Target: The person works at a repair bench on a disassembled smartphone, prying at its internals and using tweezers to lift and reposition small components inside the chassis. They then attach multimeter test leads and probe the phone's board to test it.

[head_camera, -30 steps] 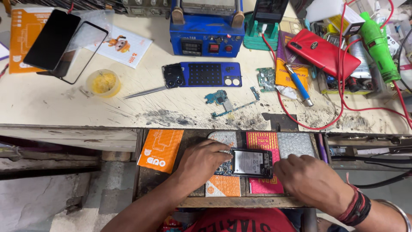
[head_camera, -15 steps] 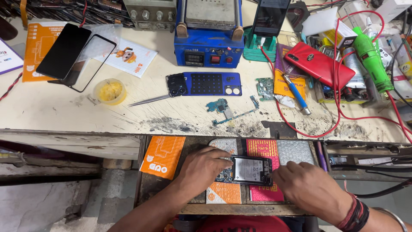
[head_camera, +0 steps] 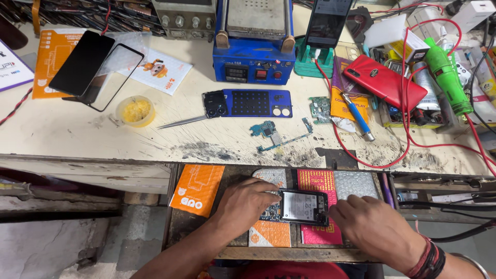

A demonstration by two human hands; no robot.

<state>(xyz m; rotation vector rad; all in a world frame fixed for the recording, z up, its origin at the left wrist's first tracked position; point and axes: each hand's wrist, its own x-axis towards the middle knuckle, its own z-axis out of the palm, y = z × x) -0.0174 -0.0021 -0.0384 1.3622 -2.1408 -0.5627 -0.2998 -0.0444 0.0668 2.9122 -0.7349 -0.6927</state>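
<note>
Both forearms reach in from below and converge — the left hand (head_camera: 247, 204) lies palm down with its fingers curled rightward, the right hand (head_camera: 374, 227) faces it, fingertips pinched leftward — a red-and-black band circling the right wrist.

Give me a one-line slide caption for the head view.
Left hand and right hand steady an opened phone over an open drawer, below a cluttered workbench.

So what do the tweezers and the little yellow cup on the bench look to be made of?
The tweezers look like bare metal: thin, grey, with a dull shine. The little cup seems to be clear, glossy plastic, since the yellow filling shows through its wall; glass can't be ruled out.
</note>
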